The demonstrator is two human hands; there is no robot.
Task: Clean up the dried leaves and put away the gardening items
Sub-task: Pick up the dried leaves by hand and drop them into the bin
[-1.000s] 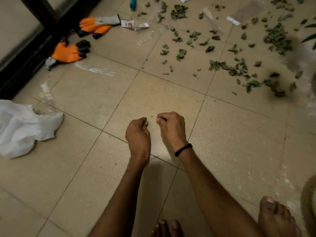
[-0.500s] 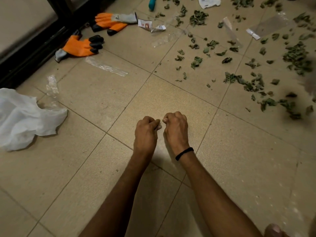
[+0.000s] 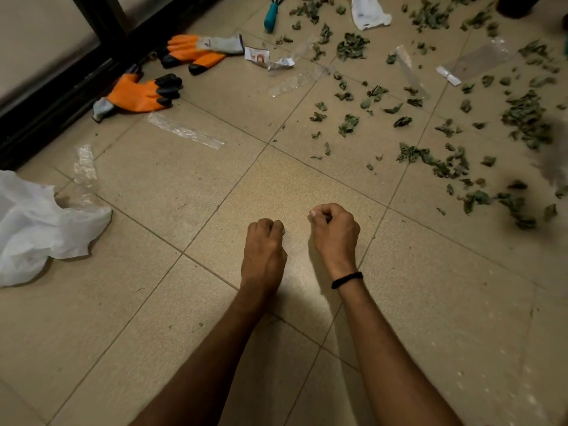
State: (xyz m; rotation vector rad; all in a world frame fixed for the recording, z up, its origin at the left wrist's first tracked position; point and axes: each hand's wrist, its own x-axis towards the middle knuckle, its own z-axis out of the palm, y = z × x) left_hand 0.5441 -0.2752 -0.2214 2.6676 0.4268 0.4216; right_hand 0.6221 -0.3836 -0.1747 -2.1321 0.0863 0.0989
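Head view, left to right: white plastic bag point(image 3: 37, 229) crumpled on the tiles; orange gloves point(image 3: 138, 93) beside the dark door frame; teal-handled hand rake point(image 3: 271, 16) beyond. Left hand point(image 3: 264, 244) and right hand point(image 3: 333, 232) hang apart, each curled into a fist, nothing seen held. Dried leaves point(image 3: 525, 118) lie scattered right. Risks: brittle leaves crumbling when scooped; clear plastic strips point(image 3: 184, 130) overlooked against the tile. Torn label point(image 3: 258, 56) lettering illegible.

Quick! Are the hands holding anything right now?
Left hand: closed fist, nothing visible in it.
Right hand: closed fist, nothing visible in it.
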